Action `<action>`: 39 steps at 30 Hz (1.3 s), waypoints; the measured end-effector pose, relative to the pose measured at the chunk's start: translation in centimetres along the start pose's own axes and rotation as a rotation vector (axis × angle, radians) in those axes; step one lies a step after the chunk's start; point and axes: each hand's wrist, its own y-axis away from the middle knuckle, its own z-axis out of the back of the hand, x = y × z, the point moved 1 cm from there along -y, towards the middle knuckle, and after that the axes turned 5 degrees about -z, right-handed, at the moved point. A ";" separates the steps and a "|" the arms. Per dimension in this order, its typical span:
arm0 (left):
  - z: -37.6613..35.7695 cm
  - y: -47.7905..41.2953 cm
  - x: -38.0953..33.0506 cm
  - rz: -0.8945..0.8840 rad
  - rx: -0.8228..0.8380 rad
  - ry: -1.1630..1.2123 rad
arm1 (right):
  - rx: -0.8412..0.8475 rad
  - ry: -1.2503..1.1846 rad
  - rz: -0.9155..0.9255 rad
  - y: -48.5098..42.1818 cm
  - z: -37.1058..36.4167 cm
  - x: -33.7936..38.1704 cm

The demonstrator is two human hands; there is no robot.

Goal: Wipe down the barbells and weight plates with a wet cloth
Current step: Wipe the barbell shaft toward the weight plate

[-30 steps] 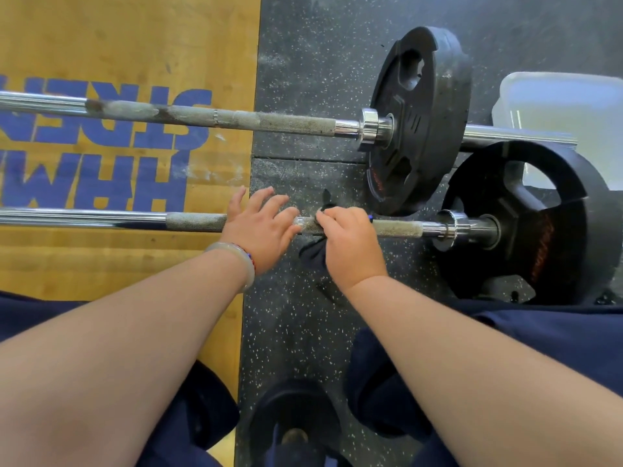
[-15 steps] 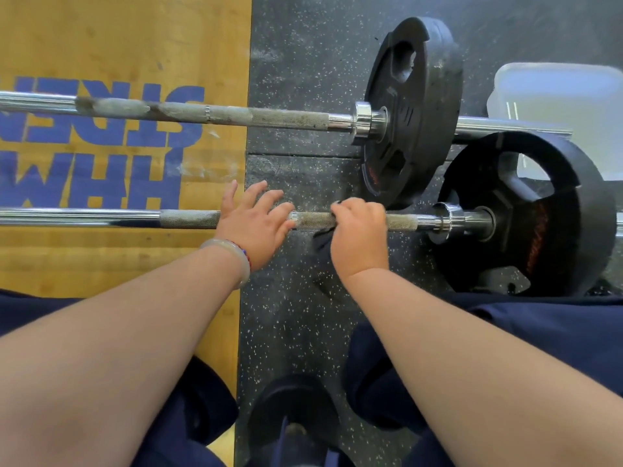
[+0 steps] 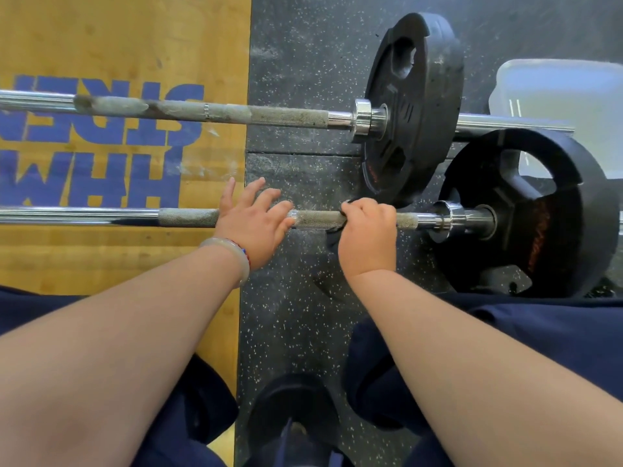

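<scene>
Right hand [image 3: 367, 235] clamps the dark cloth [image 3: 333, 234] round the near barbell [image 3: 317, 219], mid-frame; left hand [image 3: 254, 224] rests flat, fingers spread.

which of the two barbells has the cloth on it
The near barbell: the right hand grips a dark cloth round its shaft and the left hand rests on it. The far barbell is untouched.

Gym (barbells [image 3: 188, 217], weight plates [image 3: 416, 106], speckled rubber flooring [image 3: 303, 62])
</scene>
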 end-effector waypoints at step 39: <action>-0.3 -0.3 -1.4 -0.068 -0.083 -0.004 | -0.065 -0.067 0.015 0.4 -0.7 -1.8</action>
